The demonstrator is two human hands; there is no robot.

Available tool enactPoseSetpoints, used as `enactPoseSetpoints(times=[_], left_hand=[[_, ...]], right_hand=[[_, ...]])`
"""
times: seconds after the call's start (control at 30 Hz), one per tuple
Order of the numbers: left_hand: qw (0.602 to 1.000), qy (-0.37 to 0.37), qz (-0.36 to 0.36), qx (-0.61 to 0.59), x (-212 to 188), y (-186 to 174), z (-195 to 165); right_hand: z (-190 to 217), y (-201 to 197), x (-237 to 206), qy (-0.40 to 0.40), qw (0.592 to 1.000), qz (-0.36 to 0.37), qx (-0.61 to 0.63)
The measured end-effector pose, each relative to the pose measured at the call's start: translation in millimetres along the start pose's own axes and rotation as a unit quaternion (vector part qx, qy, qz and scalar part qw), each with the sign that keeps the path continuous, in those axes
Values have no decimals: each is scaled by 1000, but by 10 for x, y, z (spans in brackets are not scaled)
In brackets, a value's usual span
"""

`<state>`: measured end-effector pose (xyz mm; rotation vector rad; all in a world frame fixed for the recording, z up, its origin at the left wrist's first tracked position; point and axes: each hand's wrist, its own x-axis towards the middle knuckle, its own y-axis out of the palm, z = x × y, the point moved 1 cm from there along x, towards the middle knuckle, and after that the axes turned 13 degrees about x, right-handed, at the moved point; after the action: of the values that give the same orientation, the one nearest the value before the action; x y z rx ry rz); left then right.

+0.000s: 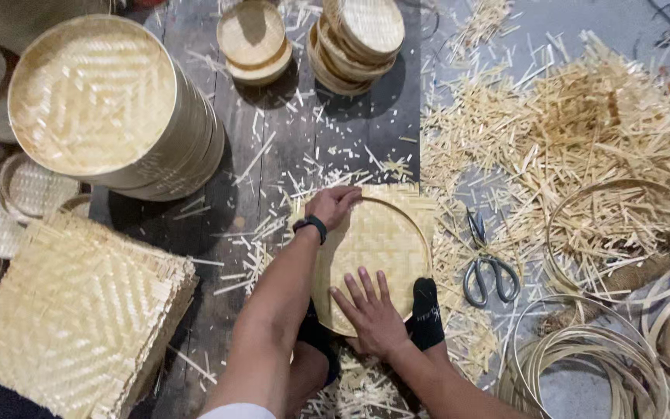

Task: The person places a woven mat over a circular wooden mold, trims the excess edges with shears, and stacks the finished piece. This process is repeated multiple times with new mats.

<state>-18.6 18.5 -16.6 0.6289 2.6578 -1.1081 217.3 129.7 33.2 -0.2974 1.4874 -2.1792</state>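
A square woven bamboo mat [381, 240] lies on the dark plank floor with a round bamboo hoop [428, 252] pressed onto it. My left hand [333, 203], a black band on its wrist, curls its fingers over the hoop's far rim. On the near part of the weave inside the hoop, my right hand [370, 310] lies flat with fingers spread. A foot in a black sock [426, 310] rests on the hoop's near right edge, and another dark sock [316, 341] shows under my left arm.
Grey-handled scissors [490, 271] lie right of the hoop. A pile of bamboo offcuts [583, 124] and coiled strips [599, 365] fill the right. Stacked square mats [79, 318] sit at left, a big round stack [94, 93] behind, small round lids [358, 35] at the top.
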Motion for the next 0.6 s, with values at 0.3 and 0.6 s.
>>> enactPoseSetpoints(times=[0.3,0.6], left_hand=[[999,25,-11,-22,58,87,33],[991,91,-65,-73,195,279,174]], right_hand=[[19,76,-48,-8,998,61,21],[7,137,-71,-20,999,22,28]])
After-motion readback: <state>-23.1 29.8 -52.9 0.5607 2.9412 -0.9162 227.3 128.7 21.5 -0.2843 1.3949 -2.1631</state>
